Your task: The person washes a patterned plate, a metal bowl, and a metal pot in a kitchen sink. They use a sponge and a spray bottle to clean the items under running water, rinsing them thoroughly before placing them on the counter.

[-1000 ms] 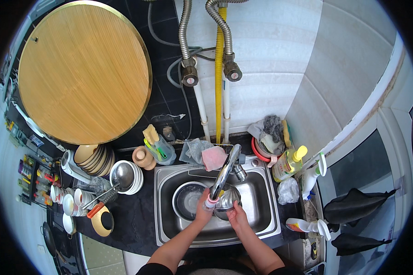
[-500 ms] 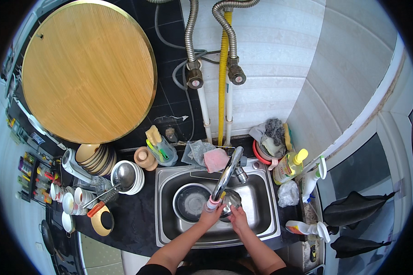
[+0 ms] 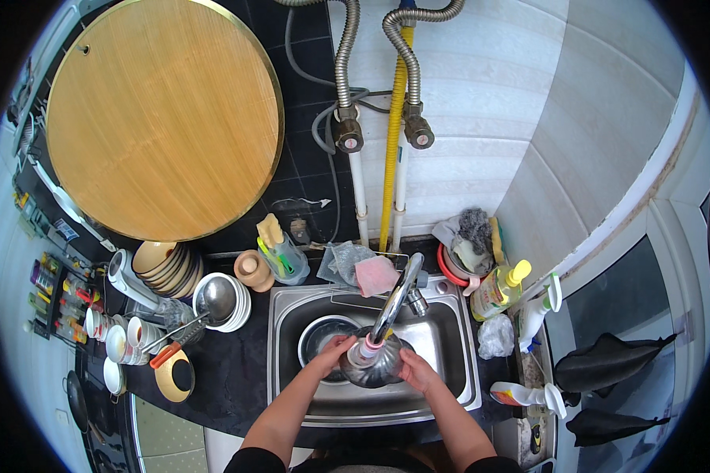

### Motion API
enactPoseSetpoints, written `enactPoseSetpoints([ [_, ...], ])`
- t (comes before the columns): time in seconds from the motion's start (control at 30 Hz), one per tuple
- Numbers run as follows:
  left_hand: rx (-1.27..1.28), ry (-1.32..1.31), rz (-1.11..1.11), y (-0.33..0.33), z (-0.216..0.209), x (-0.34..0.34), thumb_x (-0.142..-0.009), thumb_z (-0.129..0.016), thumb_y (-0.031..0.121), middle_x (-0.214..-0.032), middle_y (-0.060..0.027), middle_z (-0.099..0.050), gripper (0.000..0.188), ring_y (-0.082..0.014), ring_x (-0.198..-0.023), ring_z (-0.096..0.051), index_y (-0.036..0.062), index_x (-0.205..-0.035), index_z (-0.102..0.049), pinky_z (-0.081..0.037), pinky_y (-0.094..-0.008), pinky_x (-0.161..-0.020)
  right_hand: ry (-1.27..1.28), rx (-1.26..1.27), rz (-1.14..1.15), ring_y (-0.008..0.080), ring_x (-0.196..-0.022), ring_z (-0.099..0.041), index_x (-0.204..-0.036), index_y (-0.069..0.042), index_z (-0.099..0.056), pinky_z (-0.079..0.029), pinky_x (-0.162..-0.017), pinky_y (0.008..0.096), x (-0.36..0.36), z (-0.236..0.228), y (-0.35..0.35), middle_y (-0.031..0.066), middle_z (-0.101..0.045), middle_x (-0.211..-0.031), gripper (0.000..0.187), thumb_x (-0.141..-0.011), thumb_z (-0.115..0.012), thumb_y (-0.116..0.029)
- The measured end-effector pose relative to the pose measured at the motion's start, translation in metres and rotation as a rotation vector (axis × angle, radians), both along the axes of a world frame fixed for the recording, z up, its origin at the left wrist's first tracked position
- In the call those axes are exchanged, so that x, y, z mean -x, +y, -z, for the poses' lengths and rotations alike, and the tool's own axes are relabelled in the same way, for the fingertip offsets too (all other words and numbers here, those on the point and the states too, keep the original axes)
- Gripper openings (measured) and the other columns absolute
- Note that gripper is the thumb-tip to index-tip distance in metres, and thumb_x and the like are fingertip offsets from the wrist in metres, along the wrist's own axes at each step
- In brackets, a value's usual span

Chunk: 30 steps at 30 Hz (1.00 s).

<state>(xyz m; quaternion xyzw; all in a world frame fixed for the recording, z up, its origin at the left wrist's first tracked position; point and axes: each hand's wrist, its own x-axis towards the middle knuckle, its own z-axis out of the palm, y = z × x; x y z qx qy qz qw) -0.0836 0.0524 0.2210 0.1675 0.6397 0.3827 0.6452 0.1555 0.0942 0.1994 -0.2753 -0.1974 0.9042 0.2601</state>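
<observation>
Over the steel sink (image 3: 455,378) I hold a round, shiny grey bowl (image 3: 379,375) with both hands. My left hand (image 3: 333,353) is closed on its left rim, and my right hand (image 3: 416,370) grips the opposite side. Directly above the bowl is the curved chrome tap (image 3: 399,293), whose pink-ringed end hides part of it. I cannot tell whether the bowl is glass or metal. Behind my left hand, a pale-rimmed basin (image 3: 308,339) stands in the sink, partly covered by the bowl.
A pink cloth (image 3: 377,276) lies on a wire rack behind the sink. To the right stand a yellow-capped bottle (image 3: 493,292) and spray bottles (image 3: 532,322). Stacked white bowls (image 3: 235,303) with a ladle (image 3: 211,298) occupy the left counter. A large round wooden board (image 3: 162,118) leans behind.
The bowl has come up under the tap and turned, showing a broader face. My hands have spread apart to its two sides, the left moving leftward and up.
</observation>
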Motion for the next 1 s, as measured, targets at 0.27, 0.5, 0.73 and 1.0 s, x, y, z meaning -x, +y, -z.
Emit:
enactPoseSetpoints([
  [0.27, -0.104, -0.443, 0.444, -0.012, -0.021, 0.020, -0.078, -0.064, 0.008, -0.097, -0.0007, -0.060, 0.032, -0.0101, -0.084, -0.058, 0.0083, -0.107, -0.052, -0.048, -0.0246, -0.073, -0.555, -0.129, 0.017, 0.0120, -0.078, -0.054, -0.092, -0.008, -0.059, -0.043, -0.069, 0.0270, 0.032, 0.040, 0.029, 0.0031, -0.059, -0.088, 0.033, -0.088, -0.047, -0.038],
  [0.5, -0.261, -0.046, 0.380, -0.023, -0.010, -0.020, -0.068, -0.072, 0.003, -0.091, -0.0013, -0.063, 0.033, -0.0086, -0.081, -0.057, 0.0051, -0.098, -0.061, -0.045, -0.0233, -0.074, -0.935, -0.872, 0.209, 0.0324, -0.086, -0.053, -0.094, 0.002, -0.058, -0.041, -0.079, 0.0348, 0.072, -0.030, 0.009, 0.0179, -0.057, -0.095, 0.029, -0.079, -0.050, -0.021],
  [0.73, -0.243, 0.002, 0.329, -0.037, -0.021, -0.029, -0.069, -0.071, 0.005, -0.083, -0.0018, -0.064, 0.028, -0.0095, -0.077, -0.058, 0.0047, -0.096, -0.062, -0.046, -0.0231, -0.073, -1.119, -1.079, 0.089, 0.0340, -0.093, -0.053, -0.099, -0.001, -0.058, -0.043, -0.085, 0.0376, 0.078, -0.064, -0.003, 0.0191, -0.057, -0.101, 0.027, -0.077, -0.050, -0.014],
  [1.0, -0.239, 0.137, 0.323, -0.040, -0.035, -0.032, -0.069, -0.072, 0.007, -0.080, -0.0016, -0.063, 0.028, -0.0080, -0.071, -0.057, 0.0052, -0.095, -0.062, -0.045, -0.0231, -0.069, -1.131, -1.560, 0.323, 0.0314, -0.111, -0.043, -0.094, 0.003, -0.057, -0.035, -0.093, 0.0334, 0.082, -0.030, -0.024, 0.0208, -0.047, -0.117, 0.027, -0.080, -0.048, -0.018],
])
